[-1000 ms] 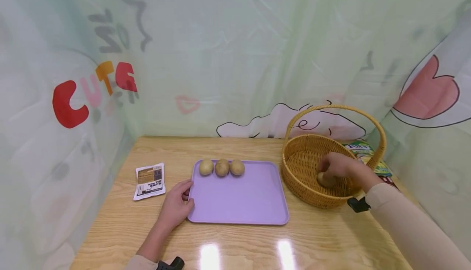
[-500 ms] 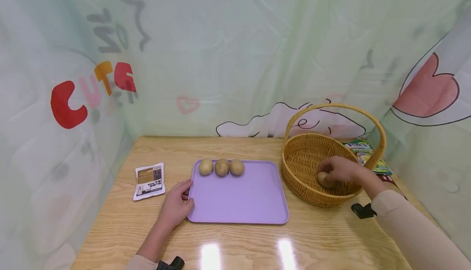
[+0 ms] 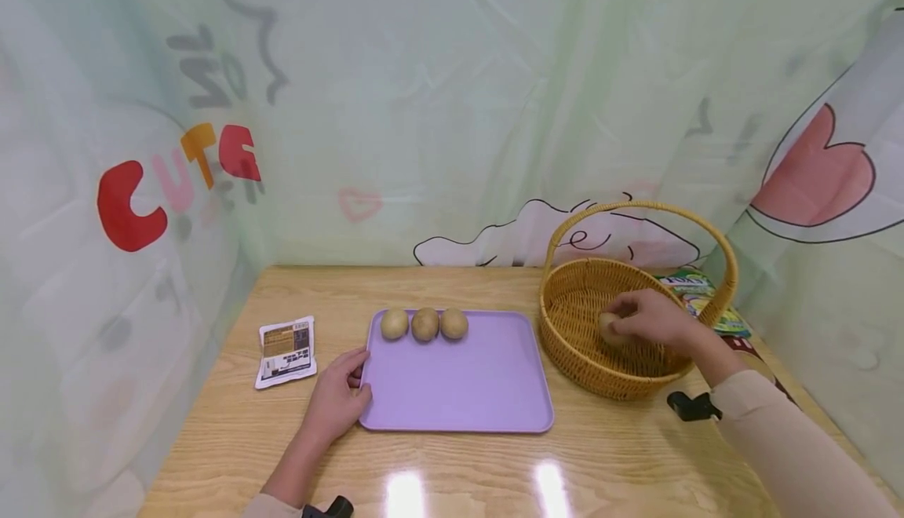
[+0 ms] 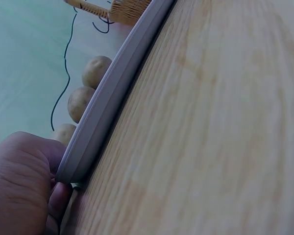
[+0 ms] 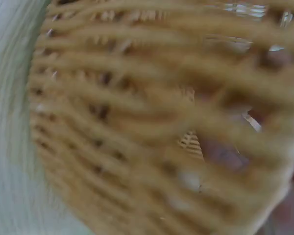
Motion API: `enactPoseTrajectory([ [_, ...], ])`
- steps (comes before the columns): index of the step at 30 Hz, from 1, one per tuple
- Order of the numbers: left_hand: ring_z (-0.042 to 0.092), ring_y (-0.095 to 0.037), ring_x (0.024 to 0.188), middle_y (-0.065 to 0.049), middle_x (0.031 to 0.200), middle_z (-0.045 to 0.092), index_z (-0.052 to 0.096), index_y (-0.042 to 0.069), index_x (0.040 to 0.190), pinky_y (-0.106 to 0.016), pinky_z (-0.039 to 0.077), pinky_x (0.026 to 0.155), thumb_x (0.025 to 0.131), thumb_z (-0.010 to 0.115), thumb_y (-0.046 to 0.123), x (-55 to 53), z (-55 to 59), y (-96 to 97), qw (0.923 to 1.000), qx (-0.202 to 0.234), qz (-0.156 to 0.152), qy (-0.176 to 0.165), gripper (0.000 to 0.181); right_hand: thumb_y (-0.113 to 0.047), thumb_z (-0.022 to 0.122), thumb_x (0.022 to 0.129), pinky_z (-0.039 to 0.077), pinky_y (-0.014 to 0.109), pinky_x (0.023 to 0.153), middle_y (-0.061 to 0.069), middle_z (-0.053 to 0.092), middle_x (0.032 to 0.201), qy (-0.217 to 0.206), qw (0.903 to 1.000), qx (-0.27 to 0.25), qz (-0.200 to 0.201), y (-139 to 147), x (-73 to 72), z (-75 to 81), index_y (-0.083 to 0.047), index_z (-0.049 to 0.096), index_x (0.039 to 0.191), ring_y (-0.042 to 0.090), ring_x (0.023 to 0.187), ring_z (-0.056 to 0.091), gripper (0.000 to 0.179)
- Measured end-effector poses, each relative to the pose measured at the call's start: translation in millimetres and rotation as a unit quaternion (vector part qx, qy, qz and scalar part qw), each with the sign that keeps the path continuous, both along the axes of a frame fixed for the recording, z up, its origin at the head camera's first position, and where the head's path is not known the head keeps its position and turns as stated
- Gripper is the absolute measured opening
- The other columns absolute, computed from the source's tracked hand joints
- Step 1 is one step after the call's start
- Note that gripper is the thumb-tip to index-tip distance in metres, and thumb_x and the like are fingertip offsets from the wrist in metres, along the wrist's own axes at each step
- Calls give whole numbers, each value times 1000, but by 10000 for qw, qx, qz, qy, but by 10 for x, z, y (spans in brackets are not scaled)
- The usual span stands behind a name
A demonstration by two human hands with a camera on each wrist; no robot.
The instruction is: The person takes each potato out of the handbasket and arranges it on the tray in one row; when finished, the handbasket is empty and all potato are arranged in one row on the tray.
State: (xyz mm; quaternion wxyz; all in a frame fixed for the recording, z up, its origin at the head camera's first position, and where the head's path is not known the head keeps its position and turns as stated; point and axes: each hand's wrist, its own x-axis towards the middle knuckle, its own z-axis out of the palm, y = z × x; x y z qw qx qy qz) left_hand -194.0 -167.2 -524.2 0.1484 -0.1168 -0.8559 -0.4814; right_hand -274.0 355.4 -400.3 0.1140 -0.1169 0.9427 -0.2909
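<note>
Three potatoes [image 3: 425, 324] sit in a row along the back left of a purple tray [image 3: 459, 392]. At the tray's left edge, my left hand [image 3: 340, 392] pinches the rim; the left wrist view has the hand [image 4: 24, 181] with fingers above and below that rim [image 4: 95, 125]. Inside the wicker basket [image 3: 575, 345] on the right, my right hand [image 3: 653, 320] grips another potato [image 3: 613, 331], partly covered by the fingers. Blurred basket weave [image 5: 137, 117] fills most of the right wrist view and hides nearly all of the hand.
The basket's tall handle [image 3: 643, 205] arches over the right hand. A white and brown packet [image 3: 286, 352] lies left of the tray. Behind the basket, a green packet [image 3: 688, 282] is partly hidden. A printed curtain [image 3: 424, 110] hangs along the wooden table's [image 3: 480, 471] back and sides.
My right hand has raised the potato a little from the basket's bottom and shifted it slightly left. The left hand stays on the tray's rim.
</note>
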Motion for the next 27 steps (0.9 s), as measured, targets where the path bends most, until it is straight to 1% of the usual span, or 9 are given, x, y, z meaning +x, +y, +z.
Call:
enactPoseTrajectory([
  [3, 62, -17, 83, -18, 121, 63, 62, -11, 121, -25, 56, 70, 70, 65, -12, -2, 0, -2, 10000, -10, 3, -17, 51, -35, 69, 89, 51, 35, 75, 11, 65, 112, 92, 9999, -45, -82, -70, -4, 43, -2, 64, 122, 24, 96, 57, 47],
  [7, 61, -17, 83, -18, 121, 63, 62, -11, 121, -24, 56, 70, 70, 65, -12, 0, -3, -3, 10000, -60, 25, -38, 51, -41, 69, 88, 53, 35, 75, 10, 64, 113, 163, 9996, -202, -74, -169, -7, 87, -5, 63, 123, 25, 96, 59, 51],
  [11, 61, -16, 82, -18, 120, 63, 62, -11, 121, -24, 56, 70, 70, 65, -12, 4, -11, -2, 9999, -114, 42, -30, 51, -41, 71, 87, 54, 34, 76, 11, 64, 114, 214, 9988, -433, -48, -276, 5, 144, -6, 63, 124, 26, 98, 60, 51],
  [13, 61, -16, 82, -18, 120, 63, 62, -11, 121, -24, 56, 70, 70, 65, -12, 6, -14, -2, 9999, -132, 47, -30, 51, -40, 71, 87, 55, 34, 76, 13, 62, 116, 213, 9981, -580, -38, -332, 20, 183, -4, 61, 125, 26, 98, 60, 54],
  [16, 61, -16, 82, -17, 120, 63, 62, -10, 120, -24, 56, 70, 70, 66, -11, 7, -16, -1, 9999, -156, 56, -23, 51, -38, 72, 87, 57, 38, 75, 16, 60, 118, 107, 9961, -878, -46, -424, 39, 233, -2, 57, 127, 27, 95, 62, 56],
  [18, 61, -16, 82, -17, 120, 63, 63, -10, 120, -24, 56, 70, 70, 66, -11, 6, -14, -3, 9998, -180, 67, -8, 51, -37, 72, 87, 57, 37, 74, 17, 60, 117, 100, 9948, -1014, -53, -491, 49, 258, -2, 57, 125, 26, 95, 61, 54],
  [23, 61, -16, 82, -17, 120, 63, 63, -10, 120, -24, 56, 70, 70, 66, -11, 3, -1, -13, 9998, -172, 48, 47, 51, -36, 73, 87, 56, 38, 75, 14, 60, 114, 139, 9926, -1208, 5, -659, 61, 308, -6, 62, 116, 28, 96, 59, 43],
  [27, 61, -16, 82, -17, 121, 63, 62, -11, 121, -24, 56, 70, 69, 66, -11, 2, 4, -7, 9998, -157, 35, 79, 51, -32, 72, 88, 57, 42, 76, 15, 60, 113, -20, 9892, -1465, 55, -776, 63, 316, -5, 62, 116, 29, 95, 61, 41],
])
